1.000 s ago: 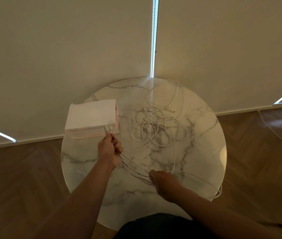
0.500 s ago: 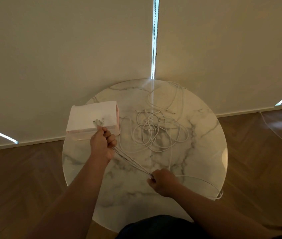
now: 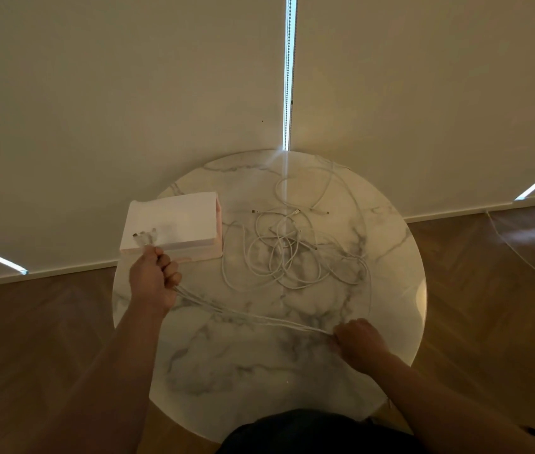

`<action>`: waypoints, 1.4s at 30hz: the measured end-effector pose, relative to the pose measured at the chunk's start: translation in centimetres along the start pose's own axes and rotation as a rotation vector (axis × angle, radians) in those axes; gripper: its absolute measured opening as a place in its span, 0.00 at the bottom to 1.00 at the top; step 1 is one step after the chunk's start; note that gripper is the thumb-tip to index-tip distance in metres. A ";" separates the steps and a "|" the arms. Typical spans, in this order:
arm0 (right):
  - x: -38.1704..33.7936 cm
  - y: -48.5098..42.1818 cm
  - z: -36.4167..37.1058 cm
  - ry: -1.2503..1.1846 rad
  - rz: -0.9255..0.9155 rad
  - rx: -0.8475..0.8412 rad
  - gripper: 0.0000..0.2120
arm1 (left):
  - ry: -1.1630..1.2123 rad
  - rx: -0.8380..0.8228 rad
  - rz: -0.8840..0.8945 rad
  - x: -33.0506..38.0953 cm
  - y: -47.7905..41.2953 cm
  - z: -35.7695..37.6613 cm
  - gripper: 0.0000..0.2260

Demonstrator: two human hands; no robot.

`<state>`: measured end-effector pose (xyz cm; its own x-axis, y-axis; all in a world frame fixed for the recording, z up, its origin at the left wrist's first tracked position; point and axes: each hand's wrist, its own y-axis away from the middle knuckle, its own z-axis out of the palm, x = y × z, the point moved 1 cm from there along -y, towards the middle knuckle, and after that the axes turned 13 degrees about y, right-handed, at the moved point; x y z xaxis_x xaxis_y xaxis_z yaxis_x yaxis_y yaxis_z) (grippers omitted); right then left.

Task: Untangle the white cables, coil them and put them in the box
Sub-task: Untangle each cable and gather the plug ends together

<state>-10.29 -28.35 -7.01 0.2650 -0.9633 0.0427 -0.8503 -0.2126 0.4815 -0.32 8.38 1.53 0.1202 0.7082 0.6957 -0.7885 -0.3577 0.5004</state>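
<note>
My left hand (image 3: 153, 280) has slid out toward the tabletop's (image 3: 292, 381) left edge in the last second. It is a closed fist round a bunch of white cables (image 3: 253, 317), and their plug ends (image 3: 144, 236) now poke up past the knuckles over the near edge of the box (image 3: 171, 221). The box sits at the far left of the tabletop, and I cannot tell from here which face is open. From the fist the strands run low across the marble to my right hand (image 3: 359, 344), which has pulled away toward the near right edge, with its fingers curled tight on them. The span between my hands is much longer than it was, so I judge these strands are being drawn straight and are nearly ready to coil.

The rest is not free. A loose tangle (image 3: 292, 253) lies from the middle to the far edge, just right of the box, with several ends showing. One long strand sweeps round the right edge back toward my right hand, and I expect it to drag the heap along. Off the tabletop, a floor cable (image 3: 521, 257) trails away on the right, well apart
</note>
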 end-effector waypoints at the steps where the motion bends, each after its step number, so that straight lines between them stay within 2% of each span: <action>1: -0.1 -0.3 -0.3 -0.019 0.014 -0.015 0.13 | -0.082 -0.064 -0.014 -0.3 0.6 0.6 0.17; 4: -0.5 -1.1 -2.0 -0.058 0.011 -0.002 0.17 | -0.440 -0.277 -0.081 -2.0 3.1 2.4 0.16; 7: -1.8 -1.8 -3.7 -0.058 -0.016 0.090 0.16 | -0.739 -0.540 -0.207 -5.3 5.4 3.7 0.14; 9: -2.8 -2.1 -4.5 -0.069 -0.023 0.153 0.16 | -0.793 -0.642 -0.316 -7.9 6.5 4.1 0.14; 11: -3.2 -2.1 -5.0 -0.103 -0.030 0.219 0.17 | -0.801 -0.676 -0.431 -10.1 7.3 4.0 0.14; 15: -3.1 -2.2 -5.9 -0.159 -0.068 0.347 0.17 | -0.764 -0.629 -0.581 -12.4 8.0 3.3 0.15; 21: -2.9 -2.3 -6.7 -0.165 -0.097 0.427 0.10 | -0.674 -0.558 -0.683 -12.9 8.5 3.7 0.16; 26: -2.9 -2.2 -6.6 -0.151 -0.071 0.435 0.11 | -0.597 -0.570 -0.728 -12.3 8.6 3.9 0.15; 30: -1.3 -1.4 -5.2 -0.114 -0.007 0.327 0.15 | -0.499 -0.534 -0.680 -10.1 7.2 3.3 0.16; 32: -0.5 -1.0 -4.4 -0.167 -0.032 0.278 0.16 | -0.473 -0.506 -0.628 -8.8 6.4 2.7 0.16; 36: -0.5 -1.4 -5.1 -0.257 -0.080 0.226 0.23 | -0.559 -0.435 -0.490 -8.5 6.0 2.1 0.16; 42: -1.9 -1.8 -6.9 -0.245 -0.173 0.424 0.21 | -0.736 -0.339 -0.308 -9.3 6.4 1.5 0.14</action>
<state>-6.11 -25.05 -1.90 0.3474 -0.9074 -0.2365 -0.9263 -0.3714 0.0641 -5.60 -1.41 -0.94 0.6257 0.1276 0.7695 -0.7796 0.0692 0.6225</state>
